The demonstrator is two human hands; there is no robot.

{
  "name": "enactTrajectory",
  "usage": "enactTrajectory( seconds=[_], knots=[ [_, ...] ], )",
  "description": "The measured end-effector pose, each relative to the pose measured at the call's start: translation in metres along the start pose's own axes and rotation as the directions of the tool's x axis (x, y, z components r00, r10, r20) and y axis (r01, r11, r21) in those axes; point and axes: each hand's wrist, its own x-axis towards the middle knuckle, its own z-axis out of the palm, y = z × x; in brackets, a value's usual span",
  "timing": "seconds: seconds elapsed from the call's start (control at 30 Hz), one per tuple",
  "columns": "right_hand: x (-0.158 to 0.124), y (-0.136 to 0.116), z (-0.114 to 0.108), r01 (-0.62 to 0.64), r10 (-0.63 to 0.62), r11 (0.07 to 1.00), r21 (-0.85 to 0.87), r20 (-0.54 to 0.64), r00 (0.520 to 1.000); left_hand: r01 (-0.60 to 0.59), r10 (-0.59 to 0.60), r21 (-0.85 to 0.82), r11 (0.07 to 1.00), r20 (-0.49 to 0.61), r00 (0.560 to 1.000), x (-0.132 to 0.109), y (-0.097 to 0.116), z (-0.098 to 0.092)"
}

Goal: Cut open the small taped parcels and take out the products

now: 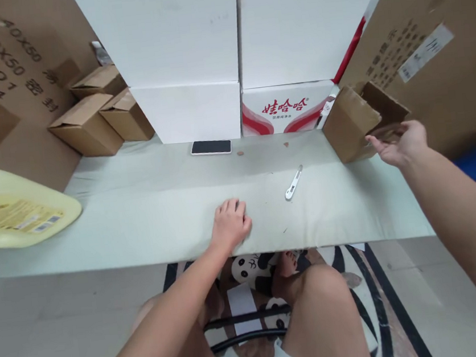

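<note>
At the right, my right hand (403, 143) is closed on the near edge of a small open cardboard box (346, 126), with its thumb toward the table and a brown flap between thumb and fingers. The inside of this box is mostly hidden. My left hand (229, 222) rests palm down near the table's front edge, fingers loosely bent, with nothing visible in it. A white utility knife (294, 183) lies on the table between my hands. Behind it are small brown scraps (286, 144).
A phone (211, 147) lies before stacked white cartons (191, 112). Small closed cardboard boxes (86, 127) stand at the back left, near a pale yellow jug (18, 209). Large cardboard sheets (446, 80) flank the pale table (139, 212). Below is a panda-patterned mat (248, 269).
</note>
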Motion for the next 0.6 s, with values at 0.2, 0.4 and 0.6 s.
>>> enactTrajectory(
  seconds=[0.2, 0.4, 0.6],
  knots=[
    [0.026, -0.010, 0.059, -0.288, 0.342, 0.937, -0.198, 0.358, 0.869, 0.007, -0.007, -0.010, 1.000, 0.030, 1.000, 0.003, -0.003, 0.005],
    [-0.035, 0.040, 0.100, 0.089, 0.181, 0.863, -0.497, 0.469, 0.864, 0.004, -0.004, -0.068, 0.998, 0.002, 1.000, 0.001, -0.004, 0.007],
    [-0.124, 0.093, 0.060, 0.655, -0.237, 0.637, -0.406, 0.706, 0.668, -0.017, -0.011, -0.361, 0.933, -0.076, 0.997, -0.005, -0.011, 0.009]
  ],
)
